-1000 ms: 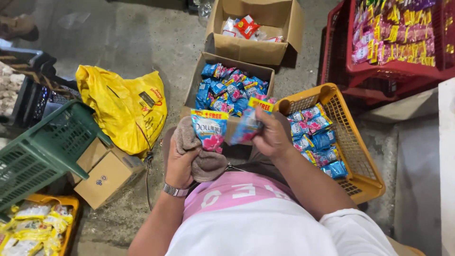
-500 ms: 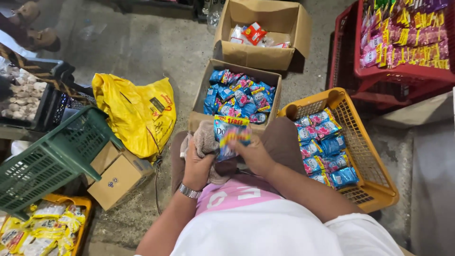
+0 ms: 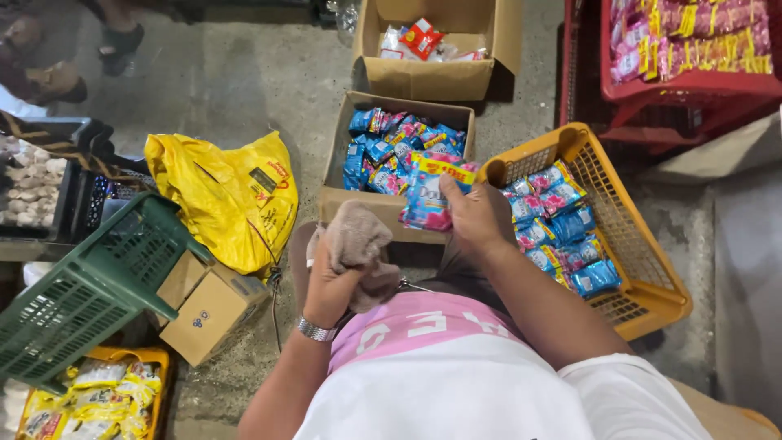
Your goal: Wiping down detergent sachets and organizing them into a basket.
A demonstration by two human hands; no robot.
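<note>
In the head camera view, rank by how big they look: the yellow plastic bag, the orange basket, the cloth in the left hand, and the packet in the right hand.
1. Orange basket
2. Yellow plastic bag
3. Cloth and packet look alike; no ranking.

My left hand (image 3: 332, 281) is bunched into a loose fist in front of my chest, fingers curled closed, with a metal watch band at the wrist. My right hand (image 3: 479, 213) reaches further forward, forearm angled up from my right side, its fingers and thumb pinched closed.
</note>
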